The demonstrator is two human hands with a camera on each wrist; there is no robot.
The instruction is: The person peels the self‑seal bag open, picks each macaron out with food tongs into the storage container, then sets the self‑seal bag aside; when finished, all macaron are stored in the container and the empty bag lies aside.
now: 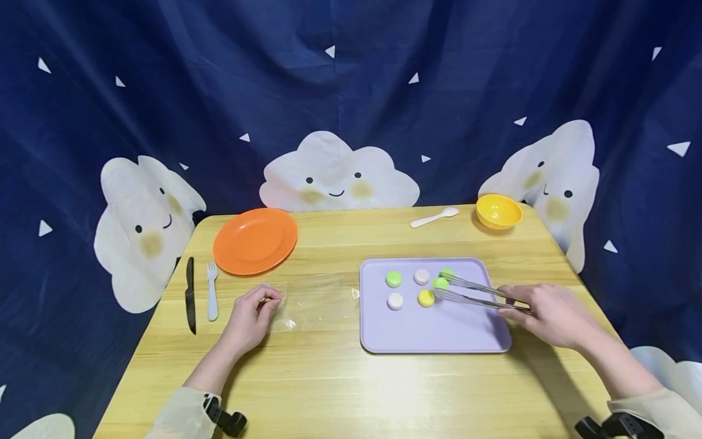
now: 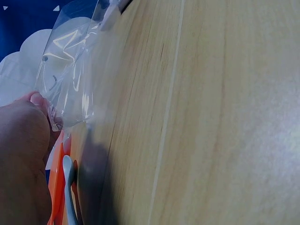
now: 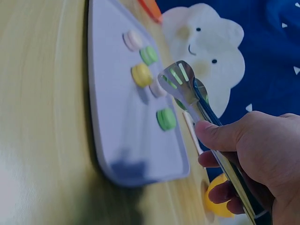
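Six round macarons lie on the lilac tray (image 1: 439,335): three green, two pale pink, one yellow (image 1: 426,297). One green macaron (image 1: 440,283) sits between the tips of the metal tongs (image 1: 471,291), which the right hand (image 1: 548,314) grasps near their rear end, fingers curled round both arms. From the right wrist view the tong blades appear raised above the tray, so whether they touch the macaron cannot be told. The long reach of the tongs probably keeps the hand itself off the tray. The left hand (image 1: 249,317) pinches one edge of a clear plastic bag (image 1: 312,302), which lies on the wooden table (image 1: 329,390) just left of the tray; the pinch seems to lift the edge, perhaps to keep the mouth ready. Farther out stand one orange plate (image 1: 255,240), one white fork (image 1: 211,291) and one black knife (image 1: 190,294) near the left edge. One white spoon (image 1: 435,217) and one yellow bowl (image 1: 498,211) lie at the far side, before a blue backdrop with cloud faces
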